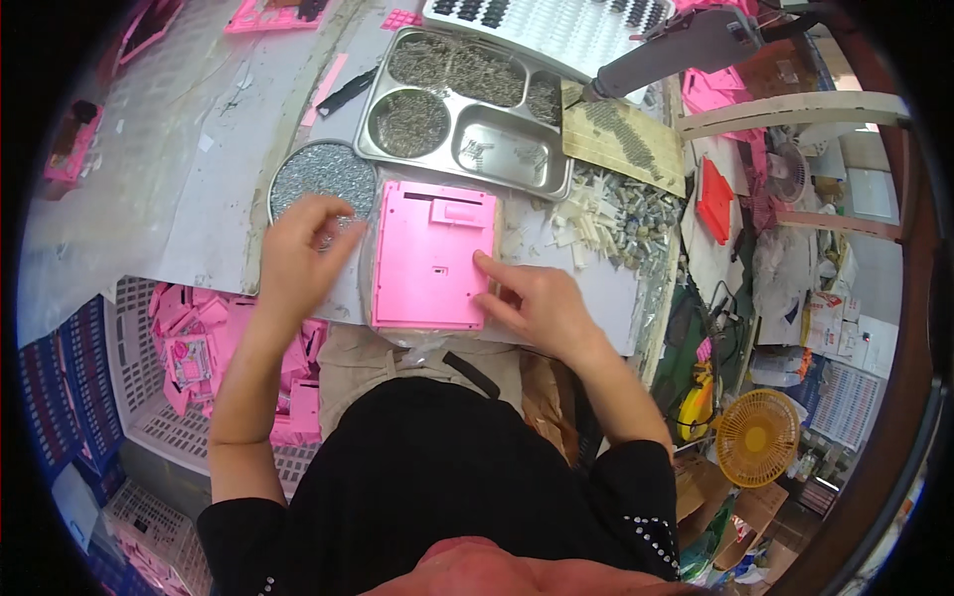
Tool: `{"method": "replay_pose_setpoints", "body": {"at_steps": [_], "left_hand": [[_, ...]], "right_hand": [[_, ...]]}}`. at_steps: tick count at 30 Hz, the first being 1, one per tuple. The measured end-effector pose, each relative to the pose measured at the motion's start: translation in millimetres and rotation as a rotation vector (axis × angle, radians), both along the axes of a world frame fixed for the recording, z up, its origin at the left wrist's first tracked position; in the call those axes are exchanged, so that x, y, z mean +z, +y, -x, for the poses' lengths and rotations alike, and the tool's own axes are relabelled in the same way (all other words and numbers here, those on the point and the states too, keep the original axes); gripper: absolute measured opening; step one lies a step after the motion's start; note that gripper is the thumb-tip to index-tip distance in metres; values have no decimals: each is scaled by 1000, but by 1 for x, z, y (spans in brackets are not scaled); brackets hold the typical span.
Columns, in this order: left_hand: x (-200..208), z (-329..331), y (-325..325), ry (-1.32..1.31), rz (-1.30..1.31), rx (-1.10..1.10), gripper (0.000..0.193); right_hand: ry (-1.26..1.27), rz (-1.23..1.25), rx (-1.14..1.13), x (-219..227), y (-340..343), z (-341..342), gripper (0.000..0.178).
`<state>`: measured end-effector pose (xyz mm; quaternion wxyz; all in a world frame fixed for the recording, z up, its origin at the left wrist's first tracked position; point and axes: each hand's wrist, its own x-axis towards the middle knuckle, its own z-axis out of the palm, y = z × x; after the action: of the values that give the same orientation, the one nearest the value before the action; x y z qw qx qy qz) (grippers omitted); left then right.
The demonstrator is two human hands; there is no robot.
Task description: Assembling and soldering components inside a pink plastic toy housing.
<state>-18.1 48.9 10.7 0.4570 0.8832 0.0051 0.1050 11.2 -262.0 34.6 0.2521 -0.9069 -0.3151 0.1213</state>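
A: Head view: how do the hands sit?
B: The left hand (298,248) arches over a round tin of small metal screws (323,177), fingers pinched narrow; whether the grip holds one, I cannot tell.
A: And the other?
B: The right hand (537,303) lies flat, grip open, fingertips pressing the smooth pink plastic panel (429,253) on the bench (179,199), between both hands.

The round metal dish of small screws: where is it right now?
Head view, left of centre: the round metal dish of small screws sits under the left hand, beside the pink plastic panel.
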Motion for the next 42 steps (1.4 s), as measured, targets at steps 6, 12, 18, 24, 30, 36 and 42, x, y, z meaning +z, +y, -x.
{"method": "replay_pose_setpoints", "body": {"at_steps": [6,12,18,24,30,36,42], "left_hand": [[-22,32,-45,179,142,6,50],[-38,43,-51,201,228,58,61],[-28,43,-47,243,146,17,56],[-23,12,15,-14,-125,-25,27],[-25,-14,44,-58,-475,-32,8],[-31,-15,50,-66,-418,73,10],[-16,-16,54,66,-13,179,10]], "right_hand": [[279,-378,-400,-29,9,32,63],[175,-33,-243,-16,7,16,71],[152,6,-177,-13,6,7,64],[42,-145,-190,14,8,-38,36],[-397,-170,325,-1,133,-91,16],[-469,154,552,-32,206,-109,12],[-465,67,462,-40,214,-129,15]]}}
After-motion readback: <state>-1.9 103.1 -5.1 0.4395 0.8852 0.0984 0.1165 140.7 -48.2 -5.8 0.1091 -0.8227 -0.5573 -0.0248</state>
